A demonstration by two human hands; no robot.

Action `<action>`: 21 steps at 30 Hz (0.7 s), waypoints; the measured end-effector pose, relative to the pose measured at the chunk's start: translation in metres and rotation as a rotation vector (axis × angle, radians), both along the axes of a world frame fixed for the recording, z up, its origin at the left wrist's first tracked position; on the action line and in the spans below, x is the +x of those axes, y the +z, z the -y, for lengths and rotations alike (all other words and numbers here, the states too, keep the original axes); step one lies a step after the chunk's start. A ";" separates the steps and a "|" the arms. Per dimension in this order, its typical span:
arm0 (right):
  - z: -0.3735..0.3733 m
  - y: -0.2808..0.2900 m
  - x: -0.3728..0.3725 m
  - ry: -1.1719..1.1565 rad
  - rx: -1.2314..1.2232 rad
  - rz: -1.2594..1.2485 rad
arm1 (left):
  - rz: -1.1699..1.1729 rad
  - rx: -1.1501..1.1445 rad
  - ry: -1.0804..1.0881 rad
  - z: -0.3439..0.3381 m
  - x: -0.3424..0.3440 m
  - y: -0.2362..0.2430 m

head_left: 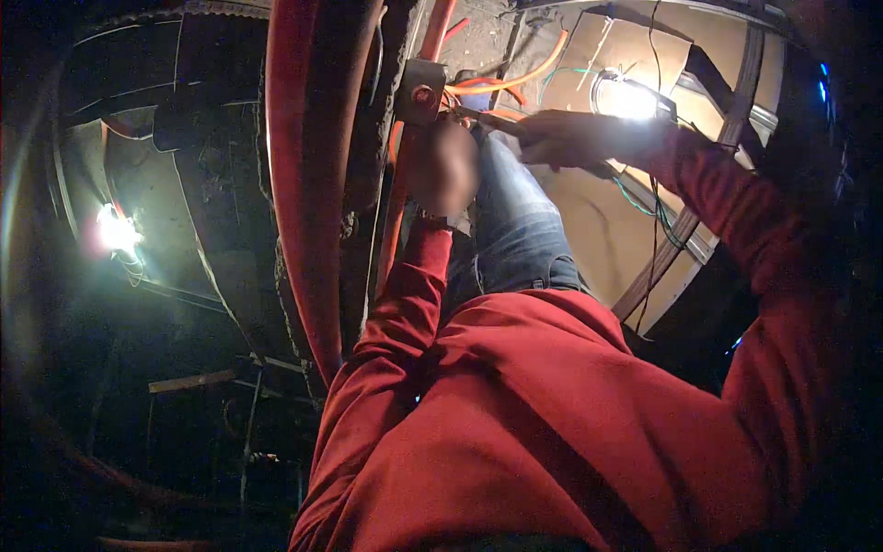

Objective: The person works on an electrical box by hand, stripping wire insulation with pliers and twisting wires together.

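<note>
My left hand is raised just below a dark box with a round reddish opening. Blur hides its fingers, so I cannot make out whether it grips anything. My right hand reaches in from the right and is closed around a slim dark hand tool that looks like pliers. The tool points left, to the thin orange wires beside the box and above my left hand. What its tip touches is too small to tell.
A thick red pipe runs down on my left. Orange conduit bends near the box. One bright lamp shines beside my right hand, another light at far left. Green wires and a metal frame lie right.
</note>
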State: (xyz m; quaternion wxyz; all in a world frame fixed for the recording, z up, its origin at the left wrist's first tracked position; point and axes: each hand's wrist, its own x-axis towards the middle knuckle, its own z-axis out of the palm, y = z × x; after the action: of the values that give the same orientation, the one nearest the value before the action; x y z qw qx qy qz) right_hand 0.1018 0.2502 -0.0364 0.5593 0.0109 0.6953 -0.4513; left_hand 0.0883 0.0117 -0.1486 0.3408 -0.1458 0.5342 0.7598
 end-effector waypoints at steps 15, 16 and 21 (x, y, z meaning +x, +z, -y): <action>0.054 -0.098 0.102 -0.693 -0.153 -0.447 | 0.613 0.430 0.381 -0.001 -0.008 0.031; 0.054 -0.100 0.098 -0.660 -0.173 -0.492 | 0.631 0.485 0.385 -0.002 -0.009 0.032; 0.059 -0.102 0.093 -0.675 -0.220 -0.420 | 0.655 0.578 0.348 -0.001 -0.017 0.046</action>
State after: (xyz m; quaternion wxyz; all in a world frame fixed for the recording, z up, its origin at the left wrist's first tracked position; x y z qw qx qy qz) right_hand 0.1951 0.1911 -0.1380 0.2234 0.0860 0.6993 -0.6736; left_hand 0.0714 0.0122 -0.1022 0.3858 -0.3645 0.1325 0.8371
